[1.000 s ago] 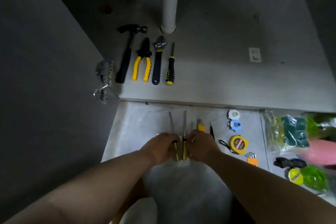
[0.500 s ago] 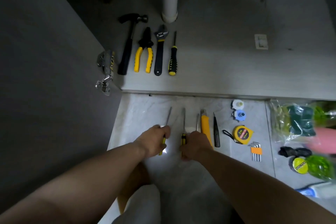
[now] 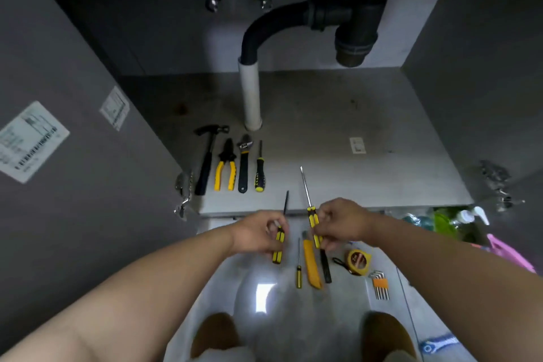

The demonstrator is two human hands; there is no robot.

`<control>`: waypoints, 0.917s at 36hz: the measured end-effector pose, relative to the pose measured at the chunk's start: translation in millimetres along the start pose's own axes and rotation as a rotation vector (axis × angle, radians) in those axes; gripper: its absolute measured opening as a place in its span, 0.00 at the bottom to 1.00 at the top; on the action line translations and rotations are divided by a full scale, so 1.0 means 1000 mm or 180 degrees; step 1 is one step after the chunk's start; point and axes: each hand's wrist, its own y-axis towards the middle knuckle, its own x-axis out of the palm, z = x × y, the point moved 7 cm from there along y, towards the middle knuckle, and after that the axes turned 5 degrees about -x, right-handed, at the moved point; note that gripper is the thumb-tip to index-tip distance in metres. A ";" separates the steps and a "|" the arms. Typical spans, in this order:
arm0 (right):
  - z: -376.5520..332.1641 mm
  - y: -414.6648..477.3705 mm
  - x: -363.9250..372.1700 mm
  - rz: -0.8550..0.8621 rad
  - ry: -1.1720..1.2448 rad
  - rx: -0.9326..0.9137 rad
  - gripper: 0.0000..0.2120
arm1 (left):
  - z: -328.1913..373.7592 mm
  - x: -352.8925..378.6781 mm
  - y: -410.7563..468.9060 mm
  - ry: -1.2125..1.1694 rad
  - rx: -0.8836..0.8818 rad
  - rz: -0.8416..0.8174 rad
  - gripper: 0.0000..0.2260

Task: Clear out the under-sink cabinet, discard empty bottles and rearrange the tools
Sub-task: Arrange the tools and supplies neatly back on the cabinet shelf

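- Head view: the left hand (image 3: 255,232) grips a short yellow-and-black-handled screwdriver (image 3: 277,254). The right hand (image 3: 340,222) grips a longer yellow-and-black-handled screwdriver (image 3: 311,214). Both are held near the grey cabinet floor's (image 3: 323,156) front edge.
- They are best laid parallel, tips rearward, just right of the black-and-yellow screwdriver (image 3: 259,176) ending the row.
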 end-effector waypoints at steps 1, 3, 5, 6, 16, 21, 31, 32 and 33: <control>-0.004 0.000 -0.009 0.0137 0.0036 -0.0031 0.09 | 0.009 -0.008 0.004 0.0006 0.0073 0.0217 0.12; -0.008 0.005 -0.021 0.0389 0.0129 -0.0043 0.08 | 0.024 -0.025 0.015 0.0116 0.0207 0.0640 0.12; -0.007 0.015 -0.030 0.0637 0.0219 -0.0020 0.08 | 0.036 -0.039 0.029 0.0252 0.0249 0.0968 0.11; -0.005 0.022 -0.033 0.0746 0.0255 -0.0004 0.08 | 0.039 -0.045 0.037 0.0319 0.0208 0.1124 0.11; 0.003 0.102 -0.032 0.1118 -0.0109 0.0028 0.05 | 0.037 -0.066 0.100 0.1038 -0.0038 0.1940 0.15; 0.004 0.125 -0.028 0.1368 -0.0041 0.0033 0.05 | 0.034 -0.066 0.111 0.1345 -0.0097 0.2150 0.12; -0.001 0.144 -0.018 0.1601 0.0023 -0.0044 0.05 | 0.029 -0.048 0.111 0.1922 0.0069 0.1934 0.16; -0.001 0.145 -0.018 0.1628 -0.0001 -0.0047 0.05 | 0.027 -0.046 0.111 0.2007 0.0084 0.1913 0.18; -0.001 0.146 -0.017 0.1651 -0.0014 -0.0051 0.05 | 0.026 -0.045 0.111 0.2111 0.0099 0.1898 0.20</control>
